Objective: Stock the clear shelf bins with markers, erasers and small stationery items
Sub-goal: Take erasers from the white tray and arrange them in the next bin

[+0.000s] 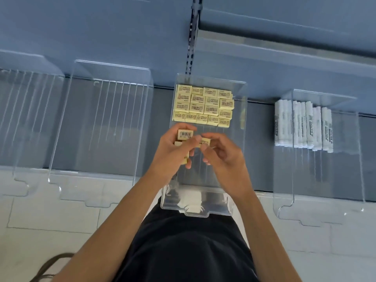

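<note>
Left hand [173, 153] grips spare erasers [184, 133]. Right hand [223, 157] pinches one eraser [204, 141], long axis crosswise, just short of my stocked rows [203, 104] toward the shelf [261, 143] back edge.

You can reach down into the bare front half of the middle bin [238, 127] between its clear side walls, but packed erasers [203, 105] block its end toward the back edge of the shelf [260, 149], markers [303, 127] fill the back of the right bin [345, 159], and thin upright dividers [122, 108] slice the left bin [81, 139] into narrow slots.
</note>
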